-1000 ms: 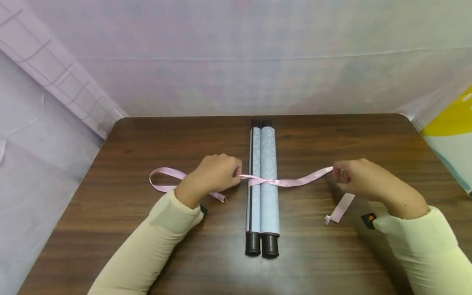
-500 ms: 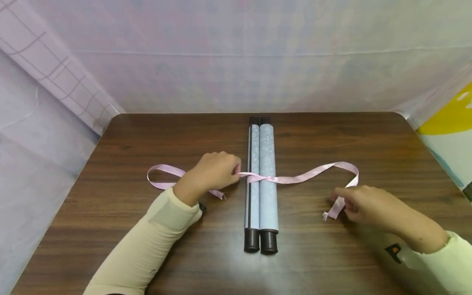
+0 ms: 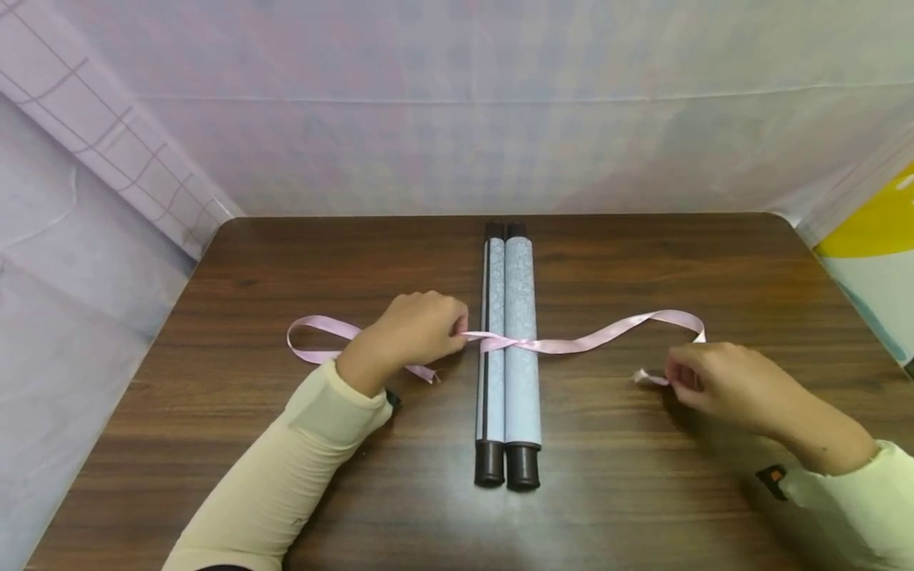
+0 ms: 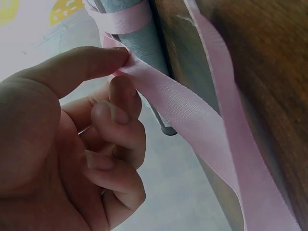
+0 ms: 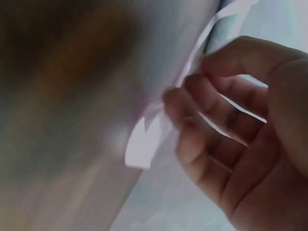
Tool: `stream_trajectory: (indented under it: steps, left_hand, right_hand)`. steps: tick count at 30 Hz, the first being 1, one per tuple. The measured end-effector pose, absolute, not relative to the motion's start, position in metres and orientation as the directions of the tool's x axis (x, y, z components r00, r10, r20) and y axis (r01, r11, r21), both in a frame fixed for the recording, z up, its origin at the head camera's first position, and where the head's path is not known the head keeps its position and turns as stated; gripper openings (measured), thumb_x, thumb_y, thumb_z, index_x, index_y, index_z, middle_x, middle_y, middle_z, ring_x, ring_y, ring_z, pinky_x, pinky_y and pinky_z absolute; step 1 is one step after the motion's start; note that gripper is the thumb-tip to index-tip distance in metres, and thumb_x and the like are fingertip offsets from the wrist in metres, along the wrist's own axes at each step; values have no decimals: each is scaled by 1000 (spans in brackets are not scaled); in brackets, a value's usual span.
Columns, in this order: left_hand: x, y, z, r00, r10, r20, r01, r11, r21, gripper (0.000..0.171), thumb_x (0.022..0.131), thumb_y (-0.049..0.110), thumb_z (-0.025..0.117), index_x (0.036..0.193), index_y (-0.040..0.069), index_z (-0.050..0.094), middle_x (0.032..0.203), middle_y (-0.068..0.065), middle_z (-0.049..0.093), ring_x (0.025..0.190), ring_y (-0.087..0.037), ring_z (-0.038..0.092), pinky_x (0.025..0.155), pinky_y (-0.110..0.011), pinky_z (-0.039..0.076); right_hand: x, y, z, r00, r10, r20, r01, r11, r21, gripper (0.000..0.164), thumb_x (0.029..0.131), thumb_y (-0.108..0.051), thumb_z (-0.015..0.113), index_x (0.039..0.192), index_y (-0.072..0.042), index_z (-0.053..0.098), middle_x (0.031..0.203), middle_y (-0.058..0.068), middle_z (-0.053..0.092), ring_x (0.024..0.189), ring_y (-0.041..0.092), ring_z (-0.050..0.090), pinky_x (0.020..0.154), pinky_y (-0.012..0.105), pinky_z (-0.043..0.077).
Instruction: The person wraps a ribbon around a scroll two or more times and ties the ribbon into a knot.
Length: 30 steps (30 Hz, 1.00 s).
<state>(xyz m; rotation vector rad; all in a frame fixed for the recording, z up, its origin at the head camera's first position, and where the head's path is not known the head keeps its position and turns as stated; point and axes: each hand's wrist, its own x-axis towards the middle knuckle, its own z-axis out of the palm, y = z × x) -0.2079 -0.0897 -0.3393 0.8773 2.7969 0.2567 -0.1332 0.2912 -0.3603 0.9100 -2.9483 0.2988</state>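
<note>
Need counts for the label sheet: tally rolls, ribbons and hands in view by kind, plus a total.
Light-blue rolls, side by side: 2
Pink ribbon, crossing the rolls, apparently a single length: 1
Hands, the left hand and the right hand: 2
Total: 5

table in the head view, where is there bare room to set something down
Bare: the table beyond the ribbon, left and right of the rolls; also nearer than the rolls, between the sleeves. Crowded: the middle band, with left hand, right hand and ribbon.
</note>
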Motion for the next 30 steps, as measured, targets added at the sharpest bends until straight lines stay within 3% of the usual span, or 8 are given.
stream_trajectory:
  steps: [9,16,21,30]
  left_hand:
    - [-207,-91,-339,-794,589,-153,547,801,245,11,86,27,61,78,21,62,66,6,59,57,-11,51,49,-28,41]
    - [-205,-85,-336,-763,637,-113,561,739,374,9,88,28,59,84,20,62,76,5,58,64,-9,51,55,-24,43]
    - [-204,-81,-332,-768,640,-42,580,721,380,11,88,30,59,83,20,61,81,5,56,71,-9,50,60,-25,45]
    - [-204,-77,-328,-748,664,-4,570,646,508,10,88,30,62,82,22,63,68,7,60,58,-5,51,52,-22,45]
  right_hand:
    - [-185,271,-340,-858,-426,286,-495,833,-246,10,74,-7,69,79,-12,62,69,-2,62,57,11,53,47,32,45]
    - [-218,220,-330,-892,-400,213,-447,851,-276,6,80,-14,61,84,-11,62,64,3,62,45,12,44,42,31,38]
    - [-238,191,-327,-860,-465,211,-509,811,-287,6,82,-16,62,84,-10,63,67,2,63,54,13,50,50,33,45]
    - [-275,147,-313,-829,-532,174,-556,745,-369,8,88,-17,61,86,-10,65,79,2,65,70,14,56,62,32,51]
